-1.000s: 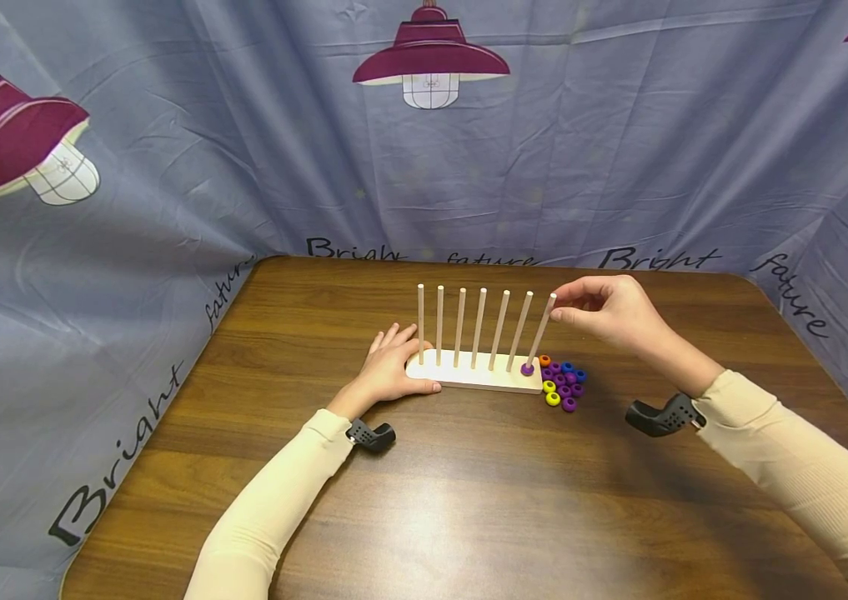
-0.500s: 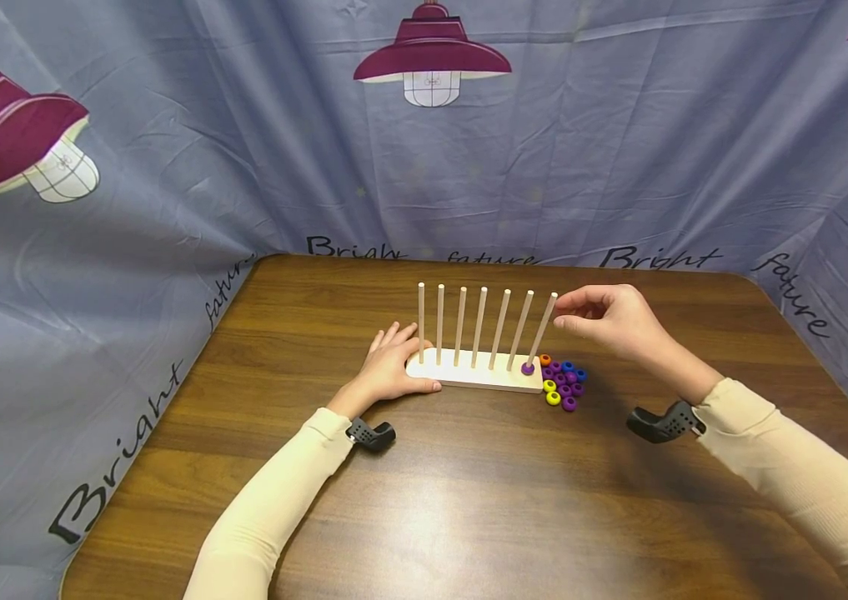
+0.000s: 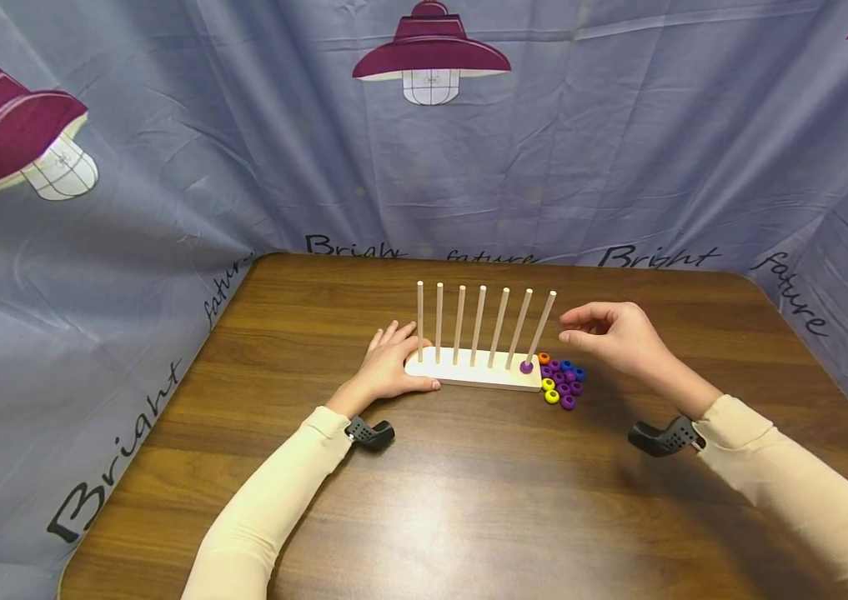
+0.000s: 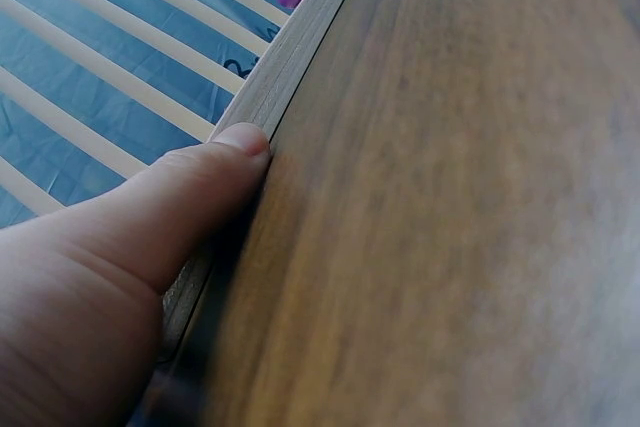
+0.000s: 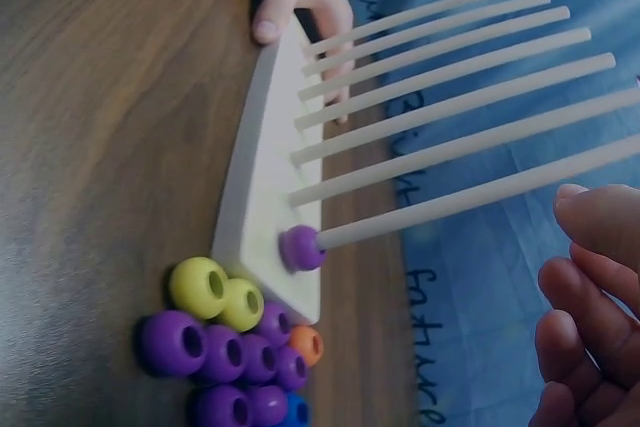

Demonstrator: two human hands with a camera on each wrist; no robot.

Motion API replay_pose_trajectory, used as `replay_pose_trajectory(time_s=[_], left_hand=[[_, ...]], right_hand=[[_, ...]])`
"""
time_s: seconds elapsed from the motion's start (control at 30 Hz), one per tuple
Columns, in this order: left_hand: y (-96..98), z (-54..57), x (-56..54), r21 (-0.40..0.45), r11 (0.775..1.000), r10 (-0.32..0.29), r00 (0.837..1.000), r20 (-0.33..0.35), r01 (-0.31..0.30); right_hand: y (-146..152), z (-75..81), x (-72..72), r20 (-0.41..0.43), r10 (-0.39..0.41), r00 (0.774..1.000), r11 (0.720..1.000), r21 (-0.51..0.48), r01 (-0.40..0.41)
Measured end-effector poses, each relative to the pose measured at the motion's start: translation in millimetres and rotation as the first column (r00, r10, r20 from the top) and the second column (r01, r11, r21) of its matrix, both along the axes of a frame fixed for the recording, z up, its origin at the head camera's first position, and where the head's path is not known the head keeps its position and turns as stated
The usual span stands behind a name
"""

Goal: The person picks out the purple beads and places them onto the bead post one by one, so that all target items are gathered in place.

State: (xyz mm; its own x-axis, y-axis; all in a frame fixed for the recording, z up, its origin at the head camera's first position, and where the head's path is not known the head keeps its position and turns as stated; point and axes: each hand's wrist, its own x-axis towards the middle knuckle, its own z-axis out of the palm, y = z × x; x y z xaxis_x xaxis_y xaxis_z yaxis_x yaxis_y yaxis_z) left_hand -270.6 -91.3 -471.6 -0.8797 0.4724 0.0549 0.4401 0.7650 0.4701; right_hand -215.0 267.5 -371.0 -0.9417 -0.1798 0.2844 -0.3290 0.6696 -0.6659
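Observation:
A pale wooden peg stand [image 3: 476, 377] with several upright pegs stands on the table. One purple bead [image 3: 526, 367] sits at the foot of its rightmost peg. My left hand [image 3: 389, 367] holds the stand's left end, thumb along the front edge and index finger at the far side; in the left wrist view the thumb [image 4: 190, 187] presses the base's side. My right hand [image 3: 622, 337] hovers right of the rightmost peg, apart from it, thumb and fingers parted with nothing between them. In the right wrist view its fingertips [image 5: 560, 282] are bent and bare.
Loose beads lie against the stand's right end: several purple beads [image 3: 568, 402], yellow beads [image 3: 551, 397], an orange bead [image 3: 544, 358] and blue beads [image 3: 579, 374]. A printed curtain [image 3: 424, 183] surrounds the wooden table [image 3: 424, 500] behind and at the sides.
My right hand has moved away from the top of the rightmost peg, slightly right and down. The left hand and the peg stand have stayed put.

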Motion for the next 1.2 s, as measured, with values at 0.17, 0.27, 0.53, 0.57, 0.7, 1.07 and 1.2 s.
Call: replay_pose_trajectory(time_s=[0.17,0.27,0.53,0.57,0.7,1.07,1.2], left_hand=[[0.1,-0.4,0.4,-0.003,1.0,0.004,1.0,-0.008,-0.004],[0.2,-0.8,-0.1,-0.008,1.0,0.003,1.0,-0.008,-0.003],[0.0,-0.8,-0.6,-0.004,1.0,0.001,1.0,-0.001,-0.001],[-0.1,-0.5,-0.5,-0.002,1.0,0.001,1.0,0.001,-0.001],[0.0,0.2,-0.3,-0.002,1.0,-0.001,1.0,0.0,0.001],[-0.6,0.3,-1.1,-0.006,1.0,0.001,1.0,0.002,-0.001],[-0.2,-0.5,-0.3,0.001,1.0,0.002,1.0,0.006,-0.002]], right_hand=[[7,-12.7,4.3,0.016,-0.005,1.0,1.0,-0.016,0.006],[11,-23.3,8.2,0.035,-0.009,0.999,1.0,-0.028,0.01],[20,-55.1,17.5,0.068,-0.041,0.997,0.999,-0.033,0.043],[21,-58.0,17.8,0.067,-0.044,0.997,0.998,-0.032,0.047],[24,-65.9,19.4,0.067,-0.052,0.996,0.998,-0.034,0.054],[28,-78.8,28.8,0.063,-0.076,0.995,0.996,-0.045,0.079],[29,-82.9,32.4,0.063,-0.103,0.993,0.994,-0.04,0.106]])
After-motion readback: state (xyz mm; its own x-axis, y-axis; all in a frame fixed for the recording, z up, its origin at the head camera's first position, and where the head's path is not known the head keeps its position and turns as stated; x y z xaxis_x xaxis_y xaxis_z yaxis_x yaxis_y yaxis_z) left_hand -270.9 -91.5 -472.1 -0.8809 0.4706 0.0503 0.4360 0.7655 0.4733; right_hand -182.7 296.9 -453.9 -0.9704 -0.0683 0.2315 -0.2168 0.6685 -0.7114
